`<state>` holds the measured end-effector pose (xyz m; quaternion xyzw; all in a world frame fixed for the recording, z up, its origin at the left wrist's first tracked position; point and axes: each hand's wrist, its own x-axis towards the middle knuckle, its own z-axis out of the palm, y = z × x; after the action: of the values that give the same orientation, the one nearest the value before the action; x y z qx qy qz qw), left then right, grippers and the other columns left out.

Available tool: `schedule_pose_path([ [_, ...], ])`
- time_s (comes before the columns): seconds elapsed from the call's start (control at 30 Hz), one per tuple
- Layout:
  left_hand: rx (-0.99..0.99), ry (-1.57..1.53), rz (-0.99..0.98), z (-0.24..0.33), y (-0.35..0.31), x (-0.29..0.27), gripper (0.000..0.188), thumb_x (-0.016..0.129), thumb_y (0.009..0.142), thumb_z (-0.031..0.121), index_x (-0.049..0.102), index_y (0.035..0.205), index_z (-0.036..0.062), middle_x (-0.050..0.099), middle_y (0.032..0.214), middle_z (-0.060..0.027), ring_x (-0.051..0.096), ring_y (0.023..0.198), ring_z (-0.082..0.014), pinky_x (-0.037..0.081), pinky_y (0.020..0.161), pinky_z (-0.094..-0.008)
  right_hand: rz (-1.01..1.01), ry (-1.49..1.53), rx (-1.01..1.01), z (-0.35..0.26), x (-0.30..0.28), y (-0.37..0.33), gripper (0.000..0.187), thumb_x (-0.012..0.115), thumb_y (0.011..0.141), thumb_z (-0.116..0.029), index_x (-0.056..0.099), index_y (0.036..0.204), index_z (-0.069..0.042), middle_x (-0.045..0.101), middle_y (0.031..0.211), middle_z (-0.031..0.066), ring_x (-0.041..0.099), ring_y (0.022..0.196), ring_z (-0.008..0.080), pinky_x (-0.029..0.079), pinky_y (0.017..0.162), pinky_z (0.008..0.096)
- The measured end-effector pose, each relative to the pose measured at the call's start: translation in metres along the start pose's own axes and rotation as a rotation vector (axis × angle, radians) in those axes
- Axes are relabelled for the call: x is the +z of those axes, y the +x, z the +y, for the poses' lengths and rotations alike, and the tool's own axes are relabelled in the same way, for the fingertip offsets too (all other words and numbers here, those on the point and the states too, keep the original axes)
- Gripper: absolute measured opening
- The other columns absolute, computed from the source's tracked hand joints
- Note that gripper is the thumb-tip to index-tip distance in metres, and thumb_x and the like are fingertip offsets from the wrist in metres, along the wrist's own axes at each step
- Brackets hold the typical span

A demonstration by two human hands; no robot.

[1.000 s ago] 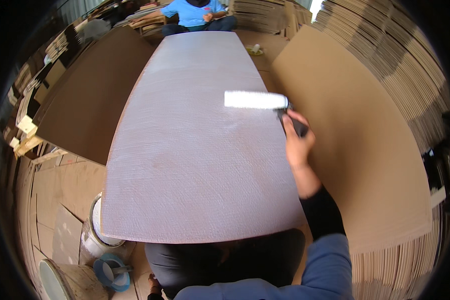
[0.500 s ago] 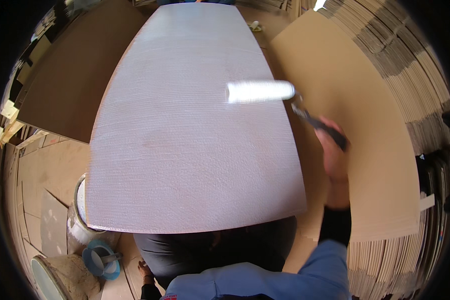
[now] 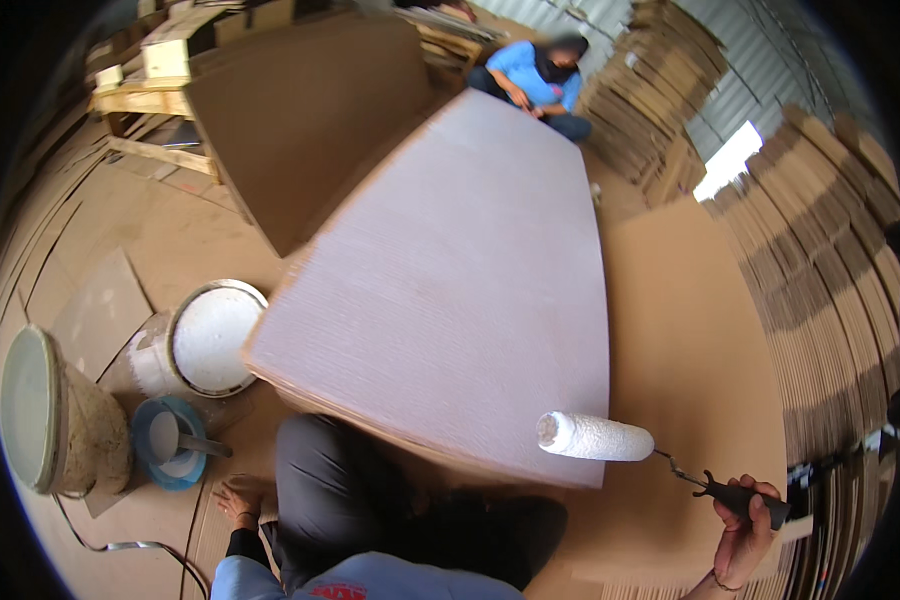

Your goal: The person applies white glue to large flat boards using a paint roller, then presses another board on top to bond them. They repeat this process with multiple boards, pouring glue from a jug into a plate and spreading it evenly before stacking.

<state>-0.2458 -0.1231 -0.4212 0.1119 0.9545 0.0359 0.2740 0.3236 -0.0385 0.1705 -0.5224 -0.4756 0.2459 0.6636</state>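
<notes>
My right hand (image 3: 745, 540), at the lower right, is closed around the black handle of a paint roller (image 3: 600, 438). Its white, wet-looking sleeve is over the near right corner of a large cardboard sheet (image 3: 440, 300) coated in pale white; whether it touches is hard to tell. That sheet lies on top of a low stack in front of my knees. My left hand (image 3: 238, 502) rests on the floor beside my leg, fingers apart and holding nothing. Near it are a blue basin (image 3: 148, 470) and a white scoop (image 3: 206, 444) lying in it.
A bucket of white paint (image 3: 216, 338) and a crusted bucket (image 3: 95, 435) stand at the left. Brown cardboard (image 3: 305, 120) leans behind them. Plain cardboard (image 3: 685, 320) and tall stacks (image 3: 820, 300) line the right. A person in blue (image 3: 515, 65) sits at the far end.
My right hand has drawn the roller from the sheet's far right part back to its near right corner. The view has tilted and turned, bringing the seated person and buckets further into sight.
</notes>
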Motion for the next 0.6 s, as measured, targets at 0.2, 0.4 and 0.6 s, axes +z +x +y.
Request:
schedule_pose_path([
  [0.2, 0.049, 0.044, -0.1, -0.029, -0.005, -0.017, 0.14, 0.079, 0.051, 0.066, -0.003, 0.148, 0.0082, 0.004, 0.152, -0.028, 0.006, 0.139, -0.0476, 0.012, 0.111, -0.0566, -0.458, 0.233, -0.017, -0.002, 0.163, 0.041, 0.031, 0.055, 0.091, -0.014, 0.048, 0.116, 0.002, 0.051, 0.119, 0.0217, 0.05, 0.116, 0.0344, 0.052, 0.092, 0.0429],
  [0.4, -0.143, -0.116, -0.29, -0.002, -0.026, -0.032, 0.154, 0.088, 0.042, 0.055, -0.021, 0.146, 0.0216, -0.029, 0.148, -0.0227, -0.026, 0.135, -0.0452, -0.006, 0.106, -0.0652, -0.837, 0.419, -0.023, 0.022, 0.402, 0.029, 0.03, 0.057, 0.09, -0.011, 0.053, 0.113, 0.006, 0.053, 0.12, 0.0239, 0.053, 0.115, 0.0357, 0.049, 0.096, 0.048],
  [0.6, -0.133, -0.115, -0.327, 0.002, -0.033, -0.042, 0.157, 0.09, 0.041, 0.053, -0.023, 0.145, 0.0194, -0.033, 0.146, -0.0229, -0.031, 0.133, -0.0451, -0.008, 0.103, -0.0667, -0.922, 0.504, 0.29, 0.093, 0.605, -0.09, 0.02, 0.065, 0.076, 0.003, 0.06, 0.096, 0.004, 0.062, 0.1, 0.017, 0.063, 0.092, 0.0281, 0.059, 0.076, 0.0448],
])
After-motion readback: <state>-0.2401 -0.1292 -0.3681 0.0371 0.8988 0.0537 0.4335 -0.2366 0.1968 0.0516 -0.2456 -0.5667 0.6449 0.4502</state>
